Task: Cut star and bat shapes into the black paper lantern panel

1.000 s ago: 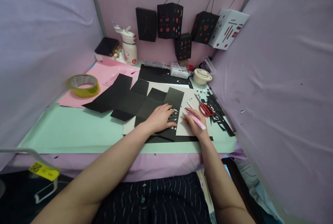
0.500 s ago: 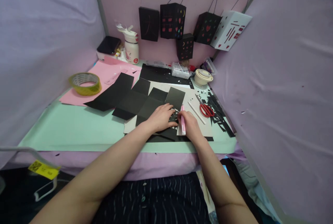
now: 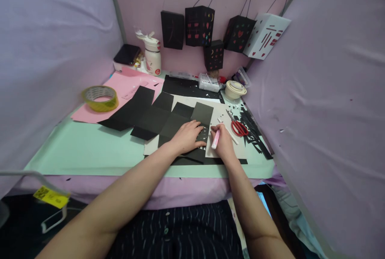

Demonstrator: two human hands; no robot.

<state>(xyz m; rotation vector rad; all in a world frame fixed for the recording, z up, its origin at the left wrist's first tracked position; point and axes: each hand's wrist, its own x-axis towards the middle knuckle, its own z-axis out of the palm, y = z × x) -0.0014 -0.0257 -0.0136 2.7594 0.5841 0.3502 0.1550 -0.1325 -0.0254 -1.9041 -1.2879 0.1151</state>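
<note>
A folded black card sheet point(image 3: 176, 121) with several flaps lies over a pale board point(image 3: 152, 145). My left hand point(image 3: 188, 135) rests flat on its right part, fingers spread. Small pale cut-out shapes show in the card beside those fingers. Just right of the card's edge, my right hand point(image 3: 223, 140) is closed around a slim pink pen-style craft knife point(image 3: 215, 139); its tip is hidden by the fingers. A white stick point(image 3: 234, 137) lies partly behind this hand. Red-handled scissors point(image 3: 239, 128) are to its right.
Black paper scraps point(image 3: 254, 134) litter the right edge. Yellow tape point(image 3: 100, 98) lies on pink paper point(image 3: 128, 80) at left. A white bottle point(image 3: 152, 56), a clear box of white sticks point(image 3: 209, 82) and a cream container point(image 3: 235, 90) stand behind. Paper lanterns point(image 3: 200, 26) hang at the wall.
My right hand has shifted slightly right, away from the card's cut-outs, and the pink craft knife has tilted. My left hand stays on the card.
</note>
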